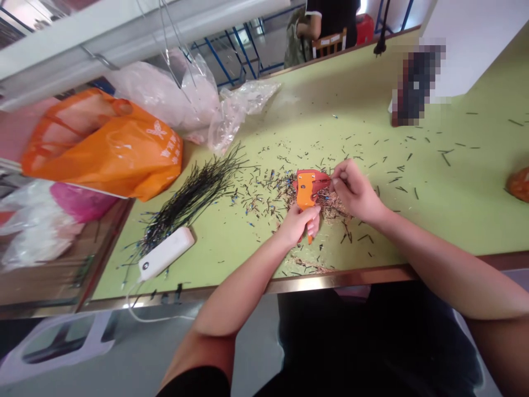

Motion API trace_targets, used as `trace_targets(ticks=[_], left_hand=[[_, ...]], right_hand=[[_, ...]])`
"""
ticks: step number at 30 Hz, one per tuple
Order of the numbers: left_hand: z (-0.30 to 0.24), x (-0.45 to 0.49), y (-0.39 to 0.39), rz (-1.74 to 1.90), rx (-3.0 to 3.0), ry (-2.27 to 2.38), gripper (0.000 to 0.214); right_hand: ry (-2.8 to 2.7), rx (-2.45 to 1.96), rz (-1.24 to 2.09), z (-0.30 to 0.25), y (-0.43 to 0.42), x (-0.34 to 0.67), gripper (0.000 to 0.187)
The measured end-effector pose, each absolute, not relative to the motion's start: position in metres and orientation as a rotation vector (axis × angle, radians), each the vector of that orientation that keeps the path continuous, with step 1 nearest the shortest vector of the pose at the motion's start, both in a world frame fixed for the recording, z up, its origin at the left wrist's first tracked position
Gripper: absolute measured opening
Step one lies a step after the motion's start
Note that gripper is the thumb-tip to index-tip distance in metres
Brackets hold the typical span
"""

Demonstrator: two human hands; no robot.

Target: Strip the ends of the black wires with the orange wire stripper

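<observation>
My left hand [300, 223] is wrapped around the handles of an orange and red wire stripper [306, 190], held upright over the table. Its red jaws point right, toward my right hand [354, 190]. The fingers of that hand are pinched together at the jaw tips, on what looks like a thin black wire, mostly hidden by the fingers. Beneath the tool lies a heap of copper-coloured strands and short black offcuts [336, 208]. To the left rests a bundle of long black wires [194, 193], some with blue and bare-looking ends.
A white power bank [167, 252] with a cable lies against the wire bundle. Behind are an orange bag [124, 149] and clear plastic bags [231, 110]. A blurred-out dark object [415, 85] leans by a white box [475, 49]. Offcuts litter the green tabletop [463, 193]. Another person [334, 22] is beyond the table.
</observation>
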State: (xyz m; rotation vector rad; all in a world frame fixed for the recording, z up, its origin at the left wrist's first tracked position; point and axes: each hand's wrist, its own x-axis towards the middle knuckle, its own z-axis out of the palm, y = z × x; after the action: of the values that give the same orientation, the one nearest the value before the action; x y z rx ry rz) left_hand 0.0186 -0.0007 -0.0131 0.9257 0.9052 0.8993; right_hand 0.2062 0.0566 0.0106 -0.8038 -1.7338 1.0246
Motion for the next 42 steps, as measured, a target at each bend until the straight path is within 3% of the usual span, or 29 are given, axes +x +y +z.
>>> trace_targets(ticks=[8, 20, 23, 27, 30, 36, 42], left_hand=[[-0.003, 0.021, 0.000, 0.915, 0.787, 0.823, 0.045], [0.006, 0.011, -0.002, 0.925, 0.727, 0.554, 0.038], [0.014, -0.009, 0.006, 1.148, 0.673, 0.555, 0.033], [0.027, -0.052, 0.024, 1.683, 0.535, 0.620, 0.028], [0.027, -0.056, 0.027, 1.568, 0.554, 0.691, 0.027], [0.013, -0.010, 0.007, 1.008, 0.753, 0.594, 0.036], [0.012, -0.003, -0.003, 0.904, 0.789, 0.555, 0.039]], right_hand=[[-1.622, -0.707, 1.183, 0.009, 0.064, 0.200, 0.011], [-1.498, -0.582, 1.246, 0.019, 0.059, 0.193, 0.026], [-1.448, -0.627, 1.163, 0.020, 0.073, 0.211, 0.019], [-1.225, -0.750, 0.957, 0.019, 0.109, 0.247, 0.025], [-1.282, -0.807, 0.993, 0.015, 0.119, 0.253, 0.026], [-1.621, -0.764, 1.068, 0.013, 0.082, 0.227, 0.025], [-1.683, -0.689, 1.091, 0.018, 0.065, 0.216, 0.027]])
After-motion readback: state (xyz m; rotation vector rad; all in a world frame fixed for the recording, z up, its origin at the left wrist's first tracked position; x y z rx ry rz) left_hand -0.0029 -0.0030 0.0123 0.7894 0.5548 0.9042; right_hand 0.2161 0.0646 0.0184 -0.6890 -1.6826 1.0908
